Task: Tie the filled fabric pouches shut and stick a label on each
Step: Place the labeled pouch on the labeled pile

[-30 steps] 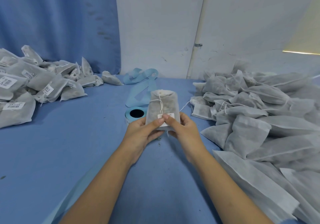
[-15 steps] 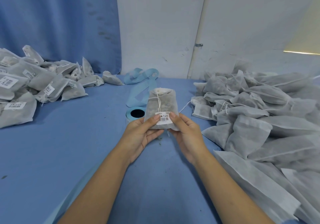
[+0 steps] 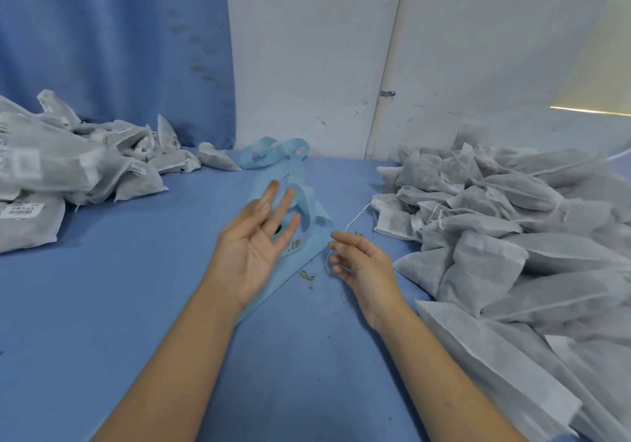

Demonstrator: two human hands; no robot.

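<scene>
- Pouches (image 3: 478,264): grey-white see-through fabric, dark filling, 2 piles on blue table (image 3: 102,298).
- unlabelled heap (image 3: 512,202) at right, loose white strings; labelled heap (image 3: 61,168) at left, barcode stickers.
- left hand (image 3: 254,247) palm up, fingers spread, empty, above pale blue label strip (image 3: 304,253).
- right hand (image 3: 365,264) relaxed, fingers loosely bent, empty.

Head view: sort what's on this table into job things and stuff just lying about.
Job:
- labelled pouches pile
- unlabelled pouches pile
- blue label strip

Lying about:
- plant scraps
- blue curtain
- wall pipe
</scene>
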